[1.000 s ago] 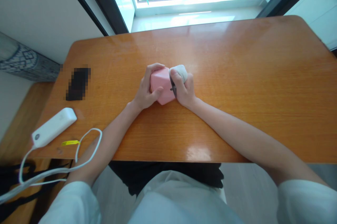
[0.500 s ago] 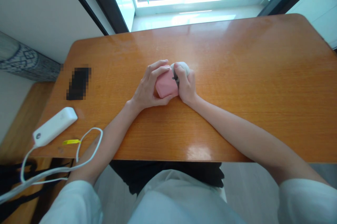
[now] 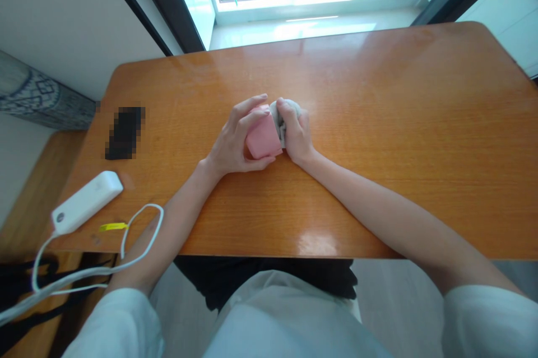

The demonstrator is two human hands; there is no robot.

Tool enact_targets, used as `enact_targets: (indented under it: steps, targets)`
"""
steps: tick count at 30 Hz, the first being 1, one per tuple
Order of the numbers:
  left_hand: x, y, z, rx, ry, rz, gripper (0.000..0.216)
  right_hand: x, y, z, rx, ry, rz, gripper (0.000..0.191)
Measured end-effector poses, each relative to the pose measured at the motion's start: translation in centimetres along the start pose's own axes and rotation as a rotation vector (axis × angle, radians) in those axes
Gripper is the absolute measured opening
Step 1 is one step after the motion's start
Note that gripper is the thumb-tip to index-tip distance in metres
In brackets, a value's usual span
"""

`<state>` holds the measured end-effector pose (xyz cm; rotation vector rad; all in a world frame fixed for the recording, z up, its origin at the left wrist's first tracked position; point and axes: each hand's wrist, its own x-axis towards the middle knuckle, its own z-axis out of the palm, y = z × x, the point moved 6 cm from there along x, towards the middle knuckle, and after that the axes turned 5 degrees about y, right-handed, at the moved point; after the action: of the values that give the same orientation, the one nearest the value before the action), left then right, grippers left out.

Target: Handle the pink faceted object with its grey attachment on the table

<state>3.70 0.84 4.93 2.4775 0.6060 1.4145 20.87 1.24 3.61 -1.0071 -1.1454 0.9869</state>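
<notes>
The pink block sits near the middle of the table, low over the wood and caught between both hands. The left hand wraps it from the left side, fingers curled over the top edge and thumb tucked under the near edge, so it is closed on the block. The right hand presses in from the right; its fingers are folded around a grey wad, which lies against the block's right face. Whether the wad is cloth or something firmer cannot be told, nor whether it is joined to the block

The block looks light and small enough for one hand. Its faces are flat with soft corners and a matte skin, so it probably grips well and is not fragile; it may give a little under pressure, like foam or soft plastic. The best hold seems to be across two opposite flat faces, thumb on one and fingers on the other, as the left hand has it. The wad looks soft and squashable, best bunched in the palm

Off to the left lie a white charger with its cable looping over the table edge, and a dark blurred item, all well apart from the hands
</notes>
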Motion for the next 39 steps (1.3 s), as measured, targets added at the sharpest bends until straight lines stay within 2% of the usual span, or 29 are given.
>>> enact_targets:
  steps: [4, 8, 10, 13, 16, 18, 20, 24, 26, 28, 30, 34, 37, 39]
  targets:
    - [0.1, 0.2, 0.1, -0.056, 0.028, -0.045, 0.098, -0.6, -0.6, 0.0, -0.004, 0.000, -0.048, 0.064]
    - [-0.5, -0.9, 0.6, -0.257, 0.068, -0.249, 0.078, -1.2, -1.8, 0.6, -0.011, -0.043, -0.054, 0.067]
    - [-0.8, -1.4, 0.8, -0.294, 0.073, -0.311, 0.075, -1.1, -2.1, 0.7, 0.022, -0.039, -0.034, 0.068]
    - [-0.6, -1.1, 0.1, -0.188, 0.101, -0.202, 0.086, -0.7, -2.1, 0.7, 0.054, -0.011, -0.016, 0.068]
    - [-0.2, -0.1, -0.3, -0.063, 0.048, -0.025, 0.099, -0.2, -1.4, 0.5, 0.053, 0.008, 0.009, 0.068]
    - [-0.1, 0.3, -0.2, -0.022, 0.001, 0.019, 0.100, -0.2, -0.9, 0.2, 0.046, 0.020, 0.012, 0.066]
    - [0.1, 0.7, -0.2, -0.019, 0.014, 0.016, 0.097, -0.4, -0.8, 0.1, 0.032, 0.025, -0.024, 0.063]
    - [0.0, 0.5, 0.0, -0.158, 0.103, -0.127, 0.076, -1.0, -1.0, 0.3, 0.006, -0.039, -0.107, 0.058]
    - [-0.3, -0.2, 0.4, -0.266, 0.129, -0.258, 0.063, -1.1, -0.9, 0.3, -0.007, -0.044, -0.090, 0.061]
    - [-0.5, -0.8, 0.7, -0.307, 0.140, -0.345, 0.059, -0.9, -0.7, 0.1, -0.010, -0.017, -0.060, 0.063]
    - [-0.4, -0.7, 0.5, -0.247, 0.155, -0.302, 0.067, -0.6, -0.5, 0.0, -0.002, 0.000, -0.037, 0.064]
    - [0.1, 0.7, 0.2, -0.063, 0.100, -0.042, 0.093, 0.0, -0.2, 0.0, 0.017, 0.012, 0.004, 0.062]
    - [0.3, 1.1, 0.4, -0.010, 0.035, -0.009, 0.094, -0.1, -0.1, 0.0, 0.026, 0.027, -0.002, 0.060]
    - [0.4, 1.1, 0.3, -0.027, 0.057, -0.024, 0.089, -0.4, -0.4, -0.1, 0.028, 0.027, -0.039, 0.059]
